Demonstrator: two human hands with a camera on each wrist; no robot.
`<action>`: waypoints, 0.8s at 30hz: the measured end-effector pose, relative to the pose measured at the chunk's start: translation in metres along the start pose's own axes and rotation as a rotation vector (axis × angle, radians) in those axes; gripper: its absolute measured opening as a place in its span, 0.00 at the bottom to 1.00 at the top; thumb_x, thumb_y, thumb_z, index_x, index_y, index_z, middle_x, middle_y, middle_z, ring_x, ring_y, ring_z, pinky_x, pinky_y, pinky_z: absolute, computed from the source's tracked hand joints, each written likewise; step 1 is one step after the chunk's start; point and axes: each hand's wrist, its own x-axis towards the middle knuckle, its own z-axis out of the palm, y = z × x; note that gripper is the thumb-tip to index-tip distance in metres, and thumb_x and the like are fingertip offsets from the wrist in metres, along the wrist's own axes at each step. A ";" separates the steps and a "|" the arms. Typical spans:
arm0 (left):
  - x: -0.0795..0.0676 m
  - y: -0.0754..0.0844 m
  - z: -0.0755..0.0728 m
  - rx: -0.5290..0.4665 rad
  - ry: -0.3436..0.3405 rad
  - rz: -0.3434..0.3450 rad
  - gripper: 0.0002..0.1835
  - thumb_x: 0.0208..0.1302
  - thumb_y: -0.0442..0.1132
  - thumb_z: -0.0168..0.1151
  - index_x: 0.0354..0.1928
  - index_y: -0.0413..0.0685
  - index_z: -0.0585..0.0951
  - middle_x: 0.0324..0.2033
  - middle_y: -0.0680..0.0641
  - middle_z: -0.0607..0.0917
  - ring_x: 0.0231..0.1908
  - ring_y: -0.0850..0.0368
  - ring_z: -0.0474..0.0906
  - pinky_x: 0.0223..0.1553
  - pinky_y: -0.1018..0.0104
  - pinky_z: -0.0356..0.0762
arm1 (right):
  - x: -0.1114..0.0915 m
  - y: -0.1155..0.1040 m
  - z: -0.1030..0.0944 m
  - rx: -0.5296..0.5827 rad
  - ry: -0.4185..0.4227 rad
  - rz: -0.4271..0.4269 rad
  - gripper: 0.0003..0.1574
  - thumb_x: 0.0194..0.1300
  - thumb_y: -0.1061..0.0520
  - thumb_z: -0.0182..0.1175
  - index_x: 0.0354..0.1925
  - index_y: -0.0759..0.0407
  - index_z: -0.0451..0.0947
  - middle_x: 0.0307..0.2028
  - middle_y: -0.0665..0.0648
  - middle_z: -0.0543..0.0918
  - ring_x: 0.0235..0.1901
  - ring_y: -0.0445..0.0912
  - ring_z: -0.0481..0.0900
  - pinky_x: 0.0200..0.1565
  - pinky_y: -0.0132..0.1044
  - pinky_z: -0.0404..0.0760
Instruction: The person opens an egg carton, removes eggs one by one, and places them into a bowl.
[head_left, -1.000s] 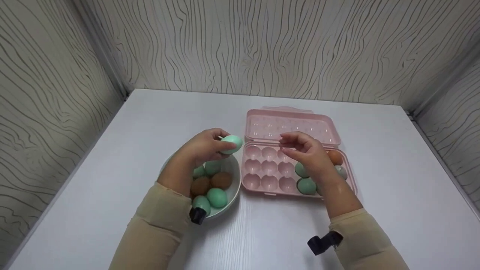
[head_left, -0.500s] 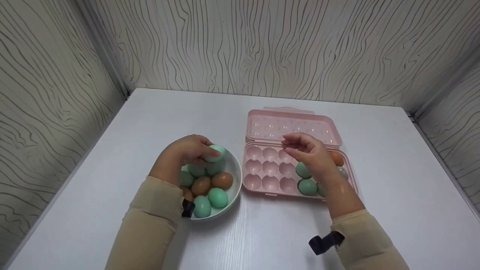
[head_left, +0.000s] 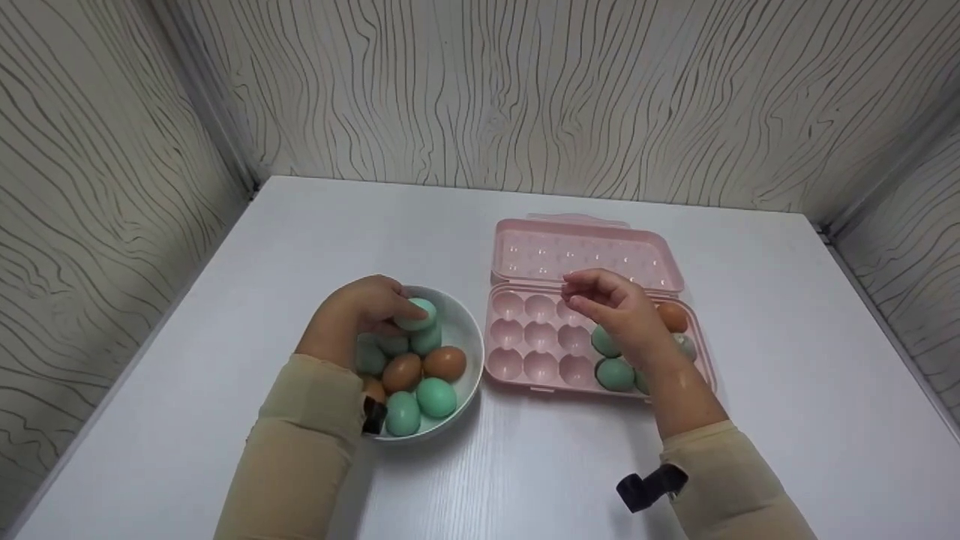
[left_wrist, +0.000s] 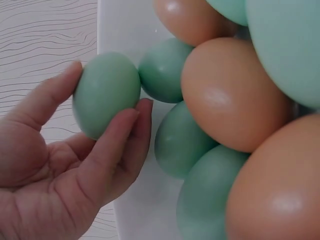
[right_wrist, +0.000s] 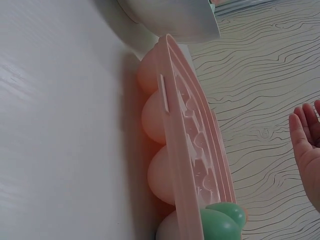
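Note:
A pale green egg [left_wrist: 107,94] is pinched between the thumb and fingers of my left hand [head_left: 365,306], over the far side of a white bowl [head_left: 474,352]. Beneath it in the bowl lie several green eggs [head_left: 436,397] and brown eggs [head_left: 445,364]. My right hand [head_left: 616,304] hovers over a pink egg carton [head_left: 525,386], fingers loosely bent, thumb apart, holding nothing. Green eggs [head_left: 614,373] and a brown egg [head_left: 673,317] fill cups at the carton's right end, partly hidden by my right hand and forearm. The cups on its left side hold no eggs.
The carton's lid [head_left: 585,255] lies folded back behind it. Both bowl and carton stand close together on a white table [head_left: 187,360], and wood-patterned panels [head_left: 495,97] enclose its back and sides. Small black camera mounts [head_left: 651,487] stick out from both wrists.
My left hand has moved left and slightly down with the green egg, from the bowl's right rim back over the eggs inside. My right hand has stayed nearly still.

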 end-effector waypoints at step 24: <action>-0.010 0.001 -0.008 0.013 0.058 -0.011 0.20 0.55 0.44 0.63 0.47 0.41 0.76 0.41 0.44 0.80 0.41 0.51 0.78 0.47 0.56 0.74 | -0.001 0.001 -0.001 0.009 -0.007 0.014 0.22 0.60 0.59 0.61 0.51 0.68 0.72 0.45 0.66 0.75 0.49 0.61 0.73 0.50 0.35 0.76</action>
